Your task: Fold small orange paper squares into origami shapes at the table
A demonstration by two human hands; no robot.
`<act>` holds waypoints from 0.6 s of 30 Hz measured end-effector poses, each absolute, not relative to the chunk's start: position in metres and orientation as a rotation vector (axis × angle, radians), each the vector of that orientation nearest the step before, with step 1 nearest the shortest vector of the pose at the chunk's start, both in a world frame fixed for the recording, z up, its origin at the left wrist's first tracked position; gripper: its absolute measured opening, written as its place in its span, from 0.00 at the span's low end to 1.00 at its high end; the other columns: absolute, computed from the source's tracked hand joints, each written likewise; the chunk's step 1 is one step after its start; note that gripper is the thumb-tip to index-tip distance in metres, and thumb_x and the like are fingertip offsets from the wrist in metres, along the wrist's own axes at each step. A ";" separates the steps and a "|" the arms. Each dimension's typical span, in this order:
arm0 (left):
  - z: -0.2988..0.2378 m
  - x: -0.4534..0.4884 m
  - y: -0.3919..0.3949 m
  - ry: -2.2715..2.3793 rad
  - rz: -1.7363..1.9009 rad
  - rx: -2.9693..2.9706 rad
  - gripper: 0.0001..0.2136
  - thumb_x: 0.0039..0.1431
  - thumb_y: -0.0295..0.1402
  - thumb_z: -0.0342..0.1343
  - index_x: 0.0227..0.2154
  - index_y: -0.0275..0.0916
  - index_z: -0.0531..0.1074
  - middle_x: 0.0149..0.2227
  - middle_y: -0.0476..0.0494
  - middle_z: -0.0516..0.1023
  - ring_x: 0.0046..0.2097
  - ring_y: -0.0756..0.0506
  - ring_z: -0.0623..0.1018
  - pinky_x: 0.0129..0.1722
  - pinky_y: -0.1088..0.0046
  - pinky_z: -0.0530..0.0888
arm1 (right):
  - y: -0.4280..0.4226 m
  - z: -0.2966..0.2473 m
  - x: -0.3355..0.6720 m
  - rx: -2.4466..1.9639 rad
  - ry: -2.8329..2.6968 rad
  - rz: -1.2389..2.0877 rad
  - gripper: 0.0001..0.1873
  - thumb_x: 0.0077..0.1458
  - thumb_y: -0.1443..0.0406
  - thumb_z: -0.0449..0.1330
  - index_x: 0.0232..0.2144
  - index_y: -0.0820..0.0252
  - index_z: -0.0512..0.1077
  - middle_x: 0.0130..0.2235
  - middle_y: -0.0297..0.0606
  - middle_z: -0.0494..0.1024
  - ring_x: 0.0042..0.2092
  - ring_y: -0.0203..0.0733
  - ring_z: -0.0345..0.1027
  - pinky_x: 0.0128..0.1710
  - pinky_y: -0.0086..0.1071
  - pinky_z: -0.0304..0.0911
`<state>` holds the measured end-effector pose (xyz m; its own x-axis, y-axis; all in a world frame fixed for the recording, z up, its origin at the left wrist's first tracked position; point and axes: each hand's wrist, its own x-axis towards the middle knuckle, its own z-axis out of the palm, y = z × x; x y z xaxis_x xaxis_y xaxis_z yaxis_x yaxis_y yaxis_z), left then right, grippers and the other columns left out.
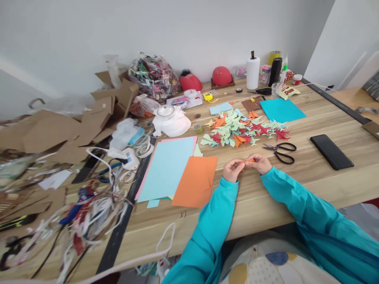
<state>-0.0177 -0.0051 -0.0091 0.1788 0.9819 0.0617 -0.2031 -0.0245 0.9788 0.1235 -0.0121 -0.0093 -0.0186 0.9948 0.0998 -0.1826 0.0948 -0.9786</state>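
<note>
My left hand [232, 169] and my right hand [260, 163] meet over the wooden table [296, 185], both pinched on a small folded piece of orange paper [247, 161]. Both arms wear teal sleeves. Just beyond the hands lies a pile of folded paper shapes [242, 130] in green, red and orange. Black-handled scissors [281, 151] rest right of my right hand. An orange paper sheet [197, 180] lies left of my left hand, beside light blue and pink sheets [168, 167].
A black phone [331, 151] lies at the right. A blue sheet [281, 109], paper towel roll [252, 72] and bottles stand at the back. Cardboard scraps [59, 130], tape rolls, cords and strips crowd the left side.
</note>
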 end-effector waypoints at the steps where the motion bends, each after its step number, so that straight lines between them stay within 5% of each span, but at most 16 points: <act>1: -0.008 -0.018 -0.005 0.925 1.186 1.177 0.12 0.39 0.39 0.63 0.23 0.35 0.72 0.19 0.49 0.72 0.21 0.53 0.70 0.22 0.77 0.70 | -0.012 -0.009 0.124 -0.996 -1.140 1.240 0.14 0.31 0.59 0.69 0.20 0.62 0.72 0.18 0.30 0.70 0.21 0.30 0.58 0.22 0.28 0.56; 18: -0.005 -0.018 -0.004 0.903 1.081 1.092 0.12 0.37 0.40 0.64 0.20 0.34 0.73 0.17 0.48 0.73 0.20 0.52 0.71 0.23 0.74 0.70 | -0.008 -0.014 0.127 -1.004 -1.002 1.462 0.16 0.30 0.59 0.69 0.19 0.63 0.71 0.17 0.30 0.70 0.19 0.29 0.60 0.19 0.26 0.55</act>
